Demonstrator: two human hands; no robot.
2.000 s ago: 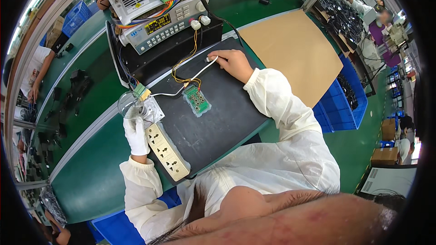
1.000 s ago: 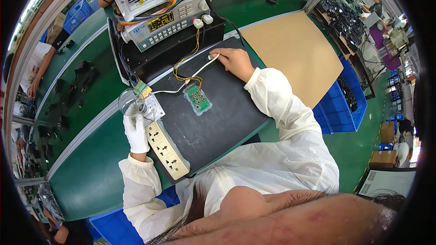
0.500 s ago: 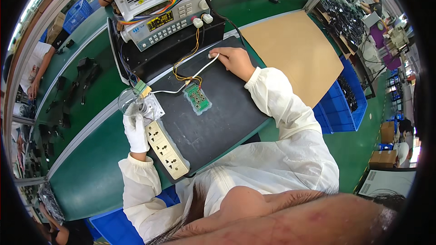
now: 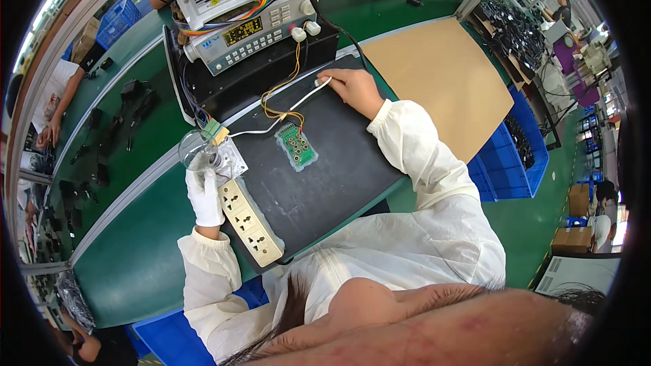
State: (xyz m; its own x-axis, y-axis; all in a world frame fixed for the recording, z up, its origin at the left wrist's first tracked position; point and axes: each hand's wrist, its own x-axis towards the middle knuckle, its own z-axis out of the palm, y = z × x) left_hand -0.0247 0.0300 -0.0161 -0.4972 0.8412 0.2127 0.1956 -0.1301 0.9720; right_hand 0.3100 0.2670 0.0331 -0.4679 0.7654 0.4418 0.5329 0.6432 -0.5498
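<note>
My left hand [image 4: 205,196], in a white glove, is at a clear glass light bulb [image 4: 192,146] at the left of a black mat [image 4: 319,193]. Its fingers close around the bulb near the base and show partly through the glass. The bulb's base meets a white square plate [image 4: 234,160]. At the mat's far edge my bare right hand [image 4: 355,91] pinches the end of a white cable [image 4: 306,97], which runs left toward the bulb plate. Between the hands lies a green circuit board [image 4: 296,147] with yellow wires.
A cream power strip [image 4: 251,224] lies along the mat's left edge. Stacked bench instruments [image 4: 247,37] stand behind on a black box [image 4: 234,91]. Brown cardboard [image 4: 437,81] lies to the right, beside blue bins [image 4: 505,163]. Black adapters [image 4: 132,105] rest on the green surface at left, near another person's arm [image 4: 62,105].
The view has shifted very slightly. Both hands stay in place, the left at the bulb and the right on the white cable's end.
</note>
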